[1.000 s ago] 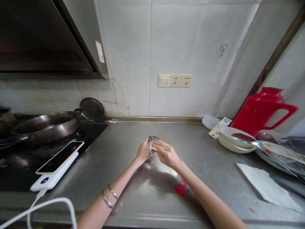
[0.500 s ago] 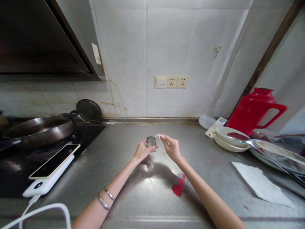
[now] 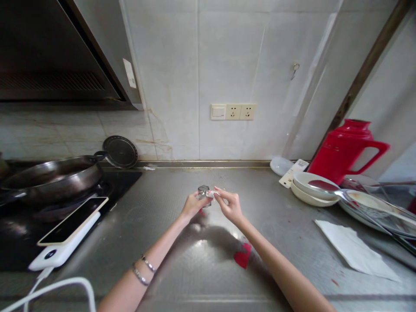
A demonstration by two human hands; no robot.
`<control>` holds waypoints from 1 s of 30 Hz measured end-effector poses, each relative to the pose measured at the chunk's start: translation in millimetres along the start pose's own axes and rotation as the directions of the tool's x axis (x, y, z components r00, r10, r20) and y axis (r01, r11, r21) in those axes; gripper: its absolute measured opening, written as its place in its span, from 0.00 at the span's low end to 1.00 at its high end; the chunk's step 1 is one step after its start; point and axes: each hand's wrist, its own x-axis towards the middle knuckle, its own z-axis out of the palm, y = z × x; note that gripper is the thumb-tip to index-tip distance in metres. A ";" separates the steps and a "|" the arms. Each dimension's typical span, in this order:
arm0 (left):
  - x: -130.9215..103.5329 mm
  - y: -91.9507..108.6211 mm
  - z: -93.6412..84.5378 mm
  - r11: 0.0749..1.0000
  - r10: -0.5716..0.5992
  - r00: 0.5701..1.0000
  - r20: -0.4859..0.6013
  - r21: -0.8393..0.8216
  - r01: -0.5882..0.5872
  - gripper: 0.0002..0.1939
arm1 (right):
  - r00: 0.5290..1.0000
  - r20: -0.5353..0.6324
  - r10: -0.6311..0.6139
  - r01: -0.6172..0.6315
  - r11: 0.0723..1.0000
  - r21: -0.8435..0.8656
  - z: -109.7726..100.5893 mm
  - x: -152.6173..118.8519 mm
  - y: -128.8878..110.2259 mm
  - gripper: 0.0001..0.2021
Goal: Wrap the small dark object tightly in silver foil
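Observation:
In the middle of the steel counter [image 3: 175, 273], my left hand [image 3: 192, 205] is closed around a small clear, faceted object that looks like glass [image 3: 203, 190]. My right hand [image 3: 231, 205] pinches a small white piece that looks like tissue [image 3: 211, 194] between thumb and fingertips. The white piece is against the near right side of the clear object, by my left fingers. Both hands are held close together, slightly above the metal. The far side of the clear object and its exact kind cannot be made out.
At left, a pan [image 3: 55, 177] sits on the black cooktop, with a phone [image 3: 73, 221] on a white device [image 3: 65, 249]. At right are a red thermos [image 3: 341, 149], stacked bowls [image 3: 315, 197], plates with utensils [image 3: 377, 208] and a paper napkin [image 3: 354, 251].
My right hand has moved slightly left and down, bringing the white piece from beside the clear object onto its near edge. My left hand keeps its hold.

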 end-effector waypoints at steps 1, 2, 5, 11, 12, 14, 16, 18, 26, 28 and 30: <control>-0.1 -0.2 0.2 1.000 -0.005 1.000 0.011 0.001 0.005 0.28 | 0.998 -0.031 0.054 -0.054 0.999 0.005 -1.1 0.9 1.9 0.13; -0.4 -0.4 0.4 1.000 -0.008 1.000 0.026 0.004 0.008 0.28 | 0.991 -0.070 0.118 -0.117 0.993 0.010 -2.3 2.0 4.3 0.14; -1.7 0.0 1.5 1.000 -0.001 0.997 0.078 0.002 0.001 0.27 | 0.952 -0.163 0.260 -0.257 0.966 0.035 -4.8 6.6 12.8 0.17; -4.8 5.6 0.1 0.996 -0.081 0.985 0.151 -0.022 0.085 0.29 | 0.933 0.192 0.304 -0.342 0.916 0.209 -5.2 9.2 18.9 0.18; -4.9 6.3 -1.0 0.994 -0.098 0.983 0.153 -0.022 0.103 0.29 | 0.911 0.287 0.296 -0.372 0.889 0.266 -4.8 8.2 18.5 0.18; -5.0 7.0 -3.2 0.990 -0.134 0.978 0.157 -0.019 0.139 0.30 | 0.858 0.441 0.264 -0.436 0.829 0.352 -3.1 5.1 18.0 0.25; -4.7 6.3 -4.7 0.986 -0.160 0.973 0.166 -0.020 0.166 0.30 | 0.826 0.504 0.253 -0.471 0.801 0.370 0.3 1.3 18.6 0.33; -4.1 4.6 -5.1 0.984 -0.173 0.970 0.170 -0.014 0.178 0.31 | 0.830 0.479 0.287 -0.471 0.820 0.325 4.9 -2.3 20.1 0.38; 7.0 -7.3 -17.3 0.998 -0.022 0.918 0.397 0.062 -0.002 0.52 | 0.856 0.334 0.394 -0.493 0.818 0.296 6.5 0.8 19.4 0.34; 10.7 -11.8 -20.7 0.982 0.088 0.939 0.332 0.127 -0.137 0.62 | 0.824 0.333 0.459 -0.557 0.765 0.323 4.6 4.0 17.0 0.34; 13.1 -17.1 -20.9 0.943 0.217 0.948 0.233 0.200 -0.265 0.68 | 0.800 0.331 0.500 -0.595 0.729 0.338 4.8 5.8 15.6 0.34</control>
